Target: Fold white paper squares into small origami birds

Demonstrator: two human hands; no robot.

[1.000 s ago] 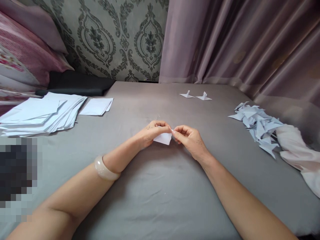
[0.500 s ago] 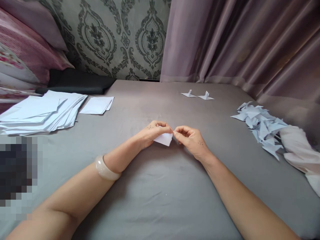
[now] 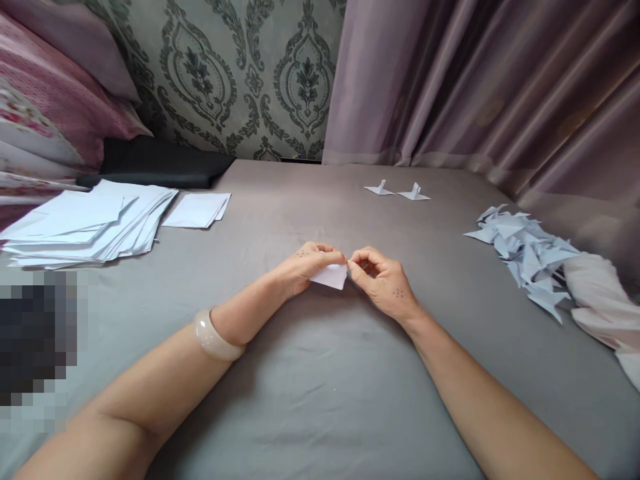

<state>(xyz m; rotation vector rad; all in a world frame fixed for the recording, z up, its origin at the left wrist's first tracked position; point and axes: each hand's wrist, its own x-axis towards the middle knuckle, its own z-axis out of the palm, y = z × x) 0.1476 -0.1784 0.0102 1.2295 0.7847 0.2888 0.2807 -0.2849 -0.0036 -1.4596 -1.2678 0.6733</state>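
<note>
A small piece of folded white paper [image 3: 330, 276] is held up over the grey sheet, partly covered by fingers. My left hand [image 3: 311, 267] is closed on it, with the thumb along its upper edge. From the other side, my right hand [image 3: 379, 277] is closed in a pinch at the paper's upper right corner, its thumb and forefinger almost meeting the left fingertips. What lies between the right fingertips is mostly hidden. A pale bangle [image 3: 214, 337] circles my left forearm.
Stacked white sheets [image 3: 95, 220] lie at the left, beside a smaller paper stack [image 3: 196, 211]. Two folded paper figures [image 3: 414, 193] stand toward the back. A heap of folded paper pieces [image 3: 533, 253] lies at the right, against a pale cloth [image 3: 597, 293]. Behind is a black folded item [image 3: 165, 162].
The view has shifted very slightly. Both hands keep their pinch on the paper, and the right fingers have turned a little at its corner.
</note>
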